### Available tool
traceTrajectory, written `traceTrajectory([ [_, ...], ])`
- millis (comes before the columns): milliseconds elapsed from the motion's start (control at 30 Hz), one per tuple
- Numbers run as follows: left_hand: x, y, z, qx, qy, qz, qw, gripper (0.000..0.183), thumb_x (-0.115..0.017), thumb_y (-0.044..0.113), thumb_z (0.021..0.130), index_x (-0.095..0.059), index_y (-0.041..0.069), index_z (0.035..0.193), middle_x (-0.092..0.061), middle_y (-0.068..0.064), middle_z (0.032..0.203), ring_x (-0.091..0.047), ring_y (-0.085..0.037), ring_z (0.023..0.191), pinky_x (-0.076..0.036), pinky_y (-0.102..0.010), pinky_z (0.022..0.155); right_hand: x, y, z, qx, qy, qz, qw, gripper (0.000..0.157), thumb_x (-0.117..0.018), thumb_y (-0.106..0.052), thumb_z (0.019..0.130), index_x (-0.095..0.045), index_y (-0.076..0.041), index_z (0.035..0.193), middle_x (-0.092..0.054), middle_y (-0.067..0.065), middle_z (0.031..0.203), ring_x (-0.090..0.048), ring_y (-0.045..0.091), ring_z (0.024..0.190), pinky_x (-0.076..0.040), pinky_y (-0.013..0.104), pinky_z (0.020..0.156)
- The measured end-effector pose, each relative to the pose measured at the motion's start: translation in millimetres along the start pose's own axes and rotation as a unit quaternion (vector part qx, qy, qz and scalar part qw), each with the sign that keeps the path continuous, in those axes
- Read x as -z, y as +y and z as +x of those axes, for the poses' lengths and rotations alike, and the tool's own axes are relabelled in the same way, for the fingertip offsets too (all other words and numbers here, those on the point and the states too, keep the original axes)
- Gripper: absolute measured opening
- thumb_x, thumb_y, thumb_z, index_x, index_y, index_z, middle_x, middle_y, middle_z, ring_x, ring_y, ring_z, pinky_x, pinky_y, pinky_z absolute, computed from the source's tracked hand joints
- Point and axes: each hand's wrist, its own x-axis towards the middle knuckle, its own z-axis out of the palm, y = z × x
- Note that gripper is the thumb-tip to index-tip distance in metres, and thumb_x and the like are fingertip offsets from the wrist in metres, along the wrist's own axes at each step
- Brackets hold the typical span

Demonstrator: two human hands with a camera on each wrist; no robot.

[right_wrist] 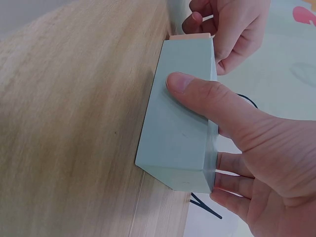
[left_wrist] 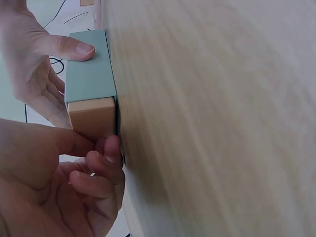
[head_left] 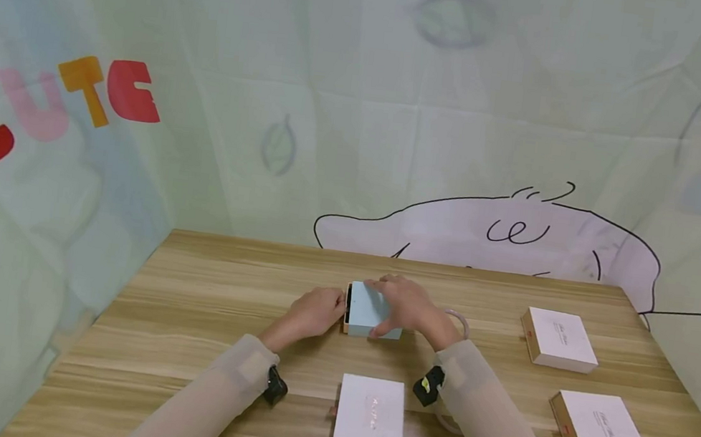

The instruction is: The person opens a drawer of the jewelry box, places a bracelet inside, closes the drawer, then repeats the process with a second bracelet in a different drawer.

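A light blue drawer box [head_left: 366, 308] lies on the wooden table, its peach-orange inner drawer [left_wrist: 94, 116] sticking out slightly at the left end. My right hand [head_left: 408, 306] grips the outer sleeve from above. In the right wrist view its thumb [right_wrist: 195, 94] presses one long side, while the other fingers reach the opposite side. At the drawer's end, my left hand [head_left: 317, 310] has its fingers curled, thumb and index finger pinching there. Whatever small part lies between those fingertips is hidden by them.
A white box [head_left: 370, 417] with a small tab at its left side lies in front, between my forearms. Two more white boxes, one farther back [head_left: 560, 340] and one nearer [head_left: 604, 433], lie at the right. Behind my right wrist shows a pale ring-shaped loop [head_left: 461, 319]. A printed cloth backdrop [head_left: 359, 140] rises behind the table.
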Motion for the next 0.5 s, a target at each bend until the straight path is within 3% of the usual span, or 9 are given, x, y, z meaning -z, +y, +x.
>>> traceTrajectory([
  [500,-1.4,3.2,1.1,-0.001,-0.002,0.009,1.0,0.025,-0.048,0.015,0.104,-0.054,0.009,0.08,-0.047,-0.001,0.067,-0.045,-0.015,0.059,-0.036,-0.028,0.053,-1.7,1.5,1.0,0.005,0.001,-0.007,1.0,0.098,-0.093,-0.043,0.065,-0.049,-0.008,0.146,-0.055,0.018,0.138,-0.053,0.035,0.12,-0.049,0.047,0.091],
])
